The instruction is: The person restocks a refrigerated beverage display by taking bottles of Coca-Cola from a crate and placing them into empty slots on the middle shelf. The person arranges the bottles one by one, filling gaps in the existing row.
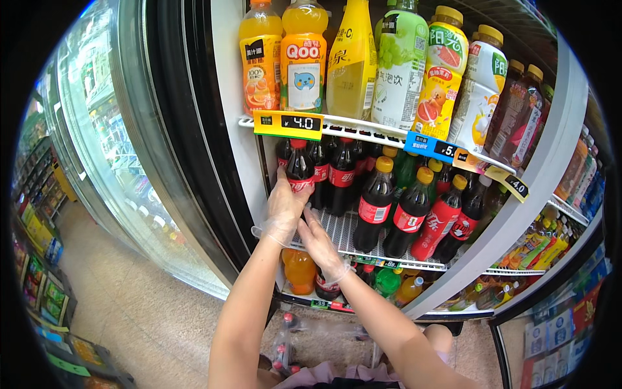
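My left hand point(285, 204), in a clear plastic glove, is wrapped around a cola bottle point(300, 165) with a red cap and red label. The bottle stands upright at the left end of the middle cooler shelf point(335, 228). Just below and to the right, my right hand point(318, 237), also gloved, reaches over the shelf's front with fingers extended. Nothing shows in its grasp, and its fingertips are partly hidden by the left hand. More red-capped cola bottles point(341, 177) stand right behind the held one. Yellow-capped cola bottles point(375, 204) line the shelf's right side.
Juice bottles point(303, 58) fill the upper shelf, whose front edge carries price tags point(288, 125). An orange drink bottle point(299, 272) stands on the lower shelf. A white door frame point(510, 194) borders the right. On the floor below lies clear plastic wrap point(320, 325) with red-capped bottles point(281, 349).
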